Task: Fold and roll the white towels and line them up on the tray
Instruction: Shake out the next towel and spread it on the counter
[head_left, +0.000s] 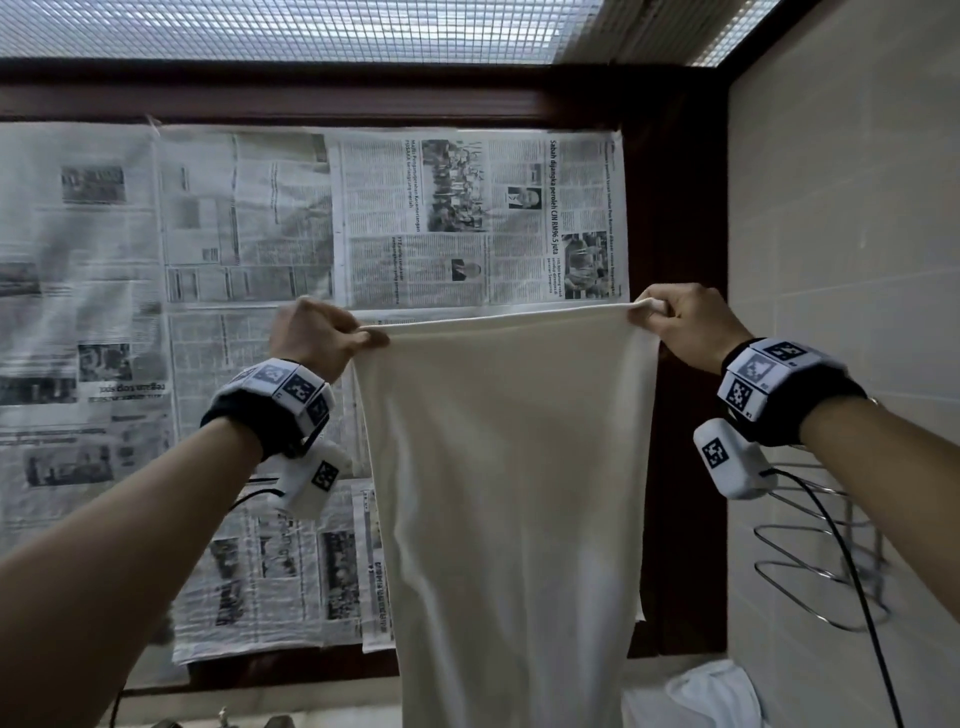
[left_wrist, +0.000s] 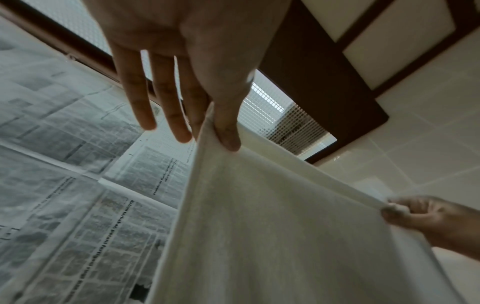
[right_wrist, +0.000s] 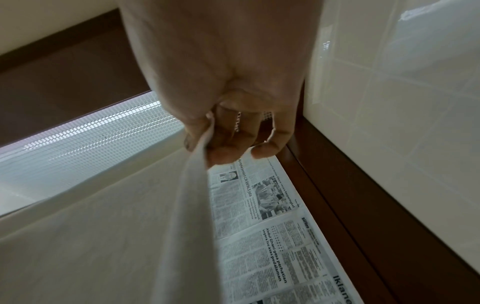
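Left grip (head_left: 322, 332) and right grip (head_left: 675, 322) pinching towel (head_left: 504, 467) top corners, lower edge cut off

Pale counter (head_left: 322, 709) along the bottom edge
A crumpled white cloth (head_left: 696, 693), perhaps another towel, lies on it at the right, beside the tiled wall.

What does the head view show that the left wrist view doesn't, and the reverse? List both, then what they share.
Only the head view shows both wrist bands with their markers, the wire rack on the tiled wall and the white cloth lying low at the right.

Only the left wrist view shows the left hand from the palm side: its thumb presses the towel corner while three fingers stretch out clear of it.

Both show the towel hanging flat, the right hand pinching the other top corner, and the newspaper over the window.
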